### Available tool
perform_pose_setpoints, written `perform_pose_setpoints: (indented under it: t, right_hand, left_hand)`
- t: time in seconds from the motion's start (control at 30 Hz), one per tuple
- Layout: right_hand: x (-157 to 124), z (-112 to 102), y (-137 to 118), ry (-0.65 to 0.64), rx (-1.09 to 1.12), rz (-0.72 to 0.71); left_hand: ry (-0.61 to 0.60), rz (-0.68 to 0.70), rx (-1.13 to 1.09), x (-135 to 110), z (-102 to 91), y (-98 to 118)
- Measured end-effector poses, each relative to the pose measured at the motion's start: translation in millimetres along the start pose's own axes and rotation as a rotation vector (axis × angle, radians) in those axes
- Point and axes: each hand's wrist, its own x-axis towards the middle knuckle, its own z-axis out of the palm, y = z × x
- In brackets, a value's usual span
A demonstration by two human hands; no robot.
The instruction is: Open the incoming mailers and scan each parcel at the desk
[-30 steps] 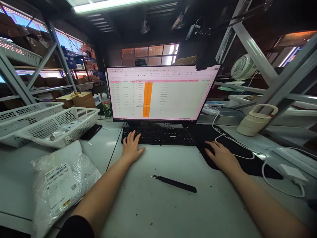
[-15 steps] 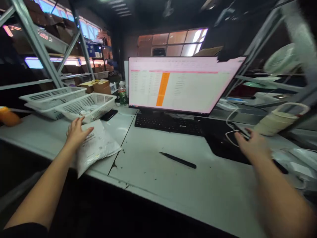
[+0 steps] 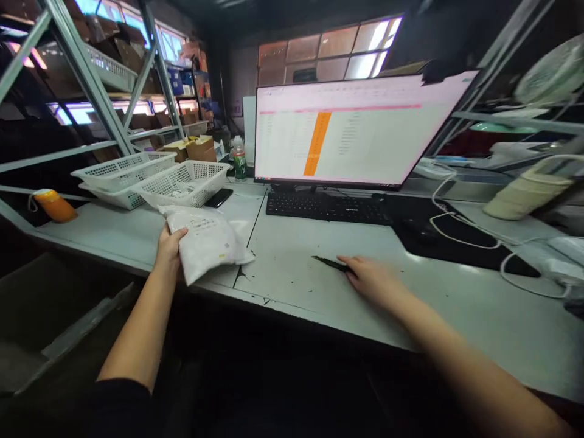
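Observation:
My left hand (image 3: 170, 246) is closed on the left edge of a white plastic mailer bag (image 3: 212, 243) with a printed label, thumb on top. The bag is tilted up over the front part of the table. My right hand (image 3: 371, 277) is at the middle of the table, its fingers closed over the right end of a slim black pen-shaped tool (image 3: 329, 263). The tool's thin pointed tip faces left. The hand covers its thicker end, and some fingertips are hidden.
White plastic baskets (image 3: 205, 191) stand at the back left beside a phone (image 3: 219, 198) and a bottle (image 3: 238, 159). An orange cup (image 3: 57, 207) lies far left. A monitor (image 3: 365, 140), keyboard (image 3: 328, 208), black mat (image 3: 456, 243) and loose white cable (image 3: 469, 243) fill the back and right.
My right hand has left the mouse mat and moved left onto the black tool. My left hand now grips the mailer bag's edge and has raised it. The view has shifted.

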Motion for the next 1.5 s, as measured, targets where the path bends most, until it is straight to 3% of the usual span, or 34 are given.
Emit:
perform_pose_setpoints:
  t: [0.07,0.13,0.2,0.27,0.37,0.43,0.5,0.57,0.67,0.73,0.83,0.93,1.0,1.1,1.27,1.37,1.43,1.5]
  right_hand:
    - [-1.1,-2.0,-3.5,0.052,0.056,0.043]
    - [1.1,-9.1,-3.7,0.122,0.259,0.127]
    - [4.9,-17.5,-6.6,0.210,0.603,0.245]
    - [8.1,-23.9,-15.4,0.287,0.996,0.343]
    - [8.4,-26.1,-35.7,0.346,1.390,0.401]
    - [5.5,-22.9,-47.5,0.319,1.451,0.397]
    - [2.1,-17.7,-54.3,0.264,1.394,0.364]
    - [0.3,-12.3,-56.1,0.210,1.303,0.343]
    - [2.9,-5.9,-53.7,0.141,1.191,0.343]
    - [6.2,-3.3,-52.1,0.095,1.155,0.351]
    - [8.2,-1.4,-52.2,0.025,1.214,0.343]
    - [4.8,-1.6,-53.4,0.039,1.394,0.337]
    - [2.0,-3.5,-53.6,0.072,1.497,0.364]
    - [1.4,-8.8,-52.3,0.111,1.567,0.390]
    - [9.5,-16.0,-44.6,0.165,1.571,0.397]
    - [13.8,-18.3,-36.6,0.110,1.582,0.410]
    - [16.0,-19.8,-32.3,0.103,1.584,0.402]
    - [18.5,-20.7,-30.4,0.132,1.580,0.379]
  left_hand:
    - [-0.058,0.257,-0.053,-17.4,4.4,26.4]
    - [-0.144,0.612,0.143,-41.3,8.8,51.0]
    - [-0.381,0.925,0.500,-70.1,18.0,68.2]
    - [-0.699,1.106,0.822,-101.5,33.4,74.5]
    - [-1.116,1.115,1.020,-144.4,57.0,68.3]
    - [-1.330,1.044,0.989,-160.0,63.2,64.2]
    - [-1.460,0.916,0.904,-157.5,60.7,67.2]
    - [-1.432,0.765,0.834,-136.1,56.7,75.3]
    - [-1.126,0.672,0.883,-84.5,63.1,78.5]
    - [-0.972,0.627,0.962,-53.6,77.2,65.5]
    - [-1.081,0.388,0.952,-33.3,102.6,32.6]
    - [-1.093,0.287,0.846,-42.0,118.4,13.2]
    - [-1.009,0.380,0.804,-52.6,119.7,17.6]
    - [-0.896,0.579,0.804,-64.3,113.2,42.3]
    - [-0.767,0.910,0.969,-81.0,106.0,77.0]
    - [-0.626,1.039,1.027,-93.4,108.0,79.3]
    - [-0.573,1.044,1.021,-99.1,111.2,72.9]
    - [-0.596,0.997,0.971,-101.9,115.9,60.3]
